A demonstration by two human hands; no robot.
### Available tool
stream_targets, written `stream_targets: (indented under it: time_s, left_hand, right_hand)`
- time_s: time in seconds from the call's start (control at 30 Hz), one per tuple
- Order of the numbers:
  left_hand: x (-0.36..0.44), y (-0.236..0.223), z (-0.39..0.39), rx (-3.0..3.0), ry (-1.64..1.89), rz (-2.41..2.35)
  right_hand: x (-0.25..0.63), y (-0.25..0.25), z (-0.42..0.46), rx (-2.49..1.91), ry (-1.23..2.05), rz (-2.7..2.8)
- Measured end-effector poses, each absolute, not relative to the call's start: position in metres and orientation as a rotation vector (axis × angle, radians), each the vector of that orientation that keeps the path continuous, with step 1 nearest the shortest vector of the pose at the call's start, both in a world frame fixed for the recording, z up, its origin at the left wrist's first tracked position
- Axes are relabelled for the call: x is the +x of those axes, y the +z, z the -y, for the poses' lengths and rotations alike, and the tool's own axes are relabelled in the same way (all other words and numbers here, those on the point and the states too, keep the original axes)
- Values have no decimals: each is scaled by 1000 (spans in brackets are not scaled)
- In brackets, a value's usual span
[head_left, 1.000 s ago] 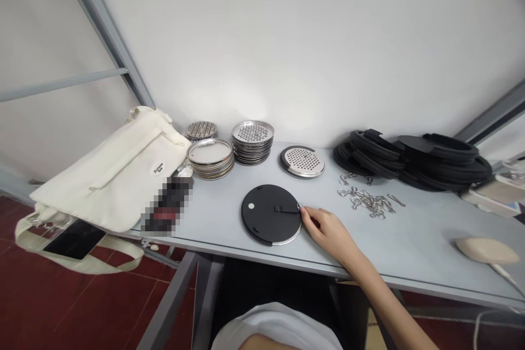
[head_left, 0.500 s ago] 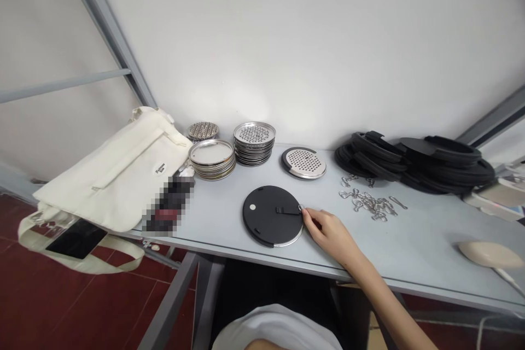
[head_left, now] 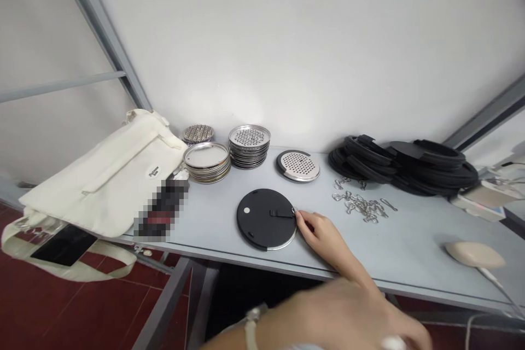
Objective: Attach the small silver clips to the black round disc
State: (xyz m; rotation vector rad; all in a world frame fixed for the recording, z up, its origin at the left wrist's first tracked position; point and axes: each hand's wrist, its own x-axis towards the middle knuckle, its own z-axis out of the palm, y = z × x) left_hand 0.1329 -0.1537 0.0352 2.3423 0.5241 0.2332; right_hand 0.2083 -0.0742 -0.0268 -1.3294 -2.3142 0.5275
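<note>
While the black disc [head_left: 262,227] lies on the table [head_left: 215,213], the right hand [head_left: 322,232] pinches a small ring [head_left: 295,210] at its three o'clock rim, perhaps to steady it. The left hand [head_left: 328,314], at five o'clock, has a grip too blurred to tell.

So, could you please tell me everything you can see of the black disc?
The disc lies flat on the table, near its front edge. It is round, matt and looks like plastic, with a pale dot at left, two small dark marks near the rim and a narrow strip running rightward. A silvery edge shows at lower right. The right hand pinches a small metal loop at its right side.
</note>
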Motion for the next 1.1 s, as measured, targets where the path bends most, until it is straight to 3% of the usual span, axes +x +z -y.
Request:
stream_targets:
  time_s: [0.13, 0.2, 0.37, 0.63, 1.1]
  left_hand:
    - [67, 61, 100, 2603, 212, -931]
    - [43, 64, 70, 2694, 132, -849]
    - [18, 38, 29, 2877, 68, -915]
    - [24, 7, 16, 2914, 368, -766]
    - [16, 6, 23, 3001, 426, -770]
  right_hand:
    - [211, -31, 72, -1371, 546, 2325]
    - [211, -31, 72, -1358, 555, 2286]
    - [208, -29, 74, -1347, 465, 2310]
    - [209, -32, 72, -1345, 498, 2295]
    - [208, -30, 73, -1337, 499, 2315]
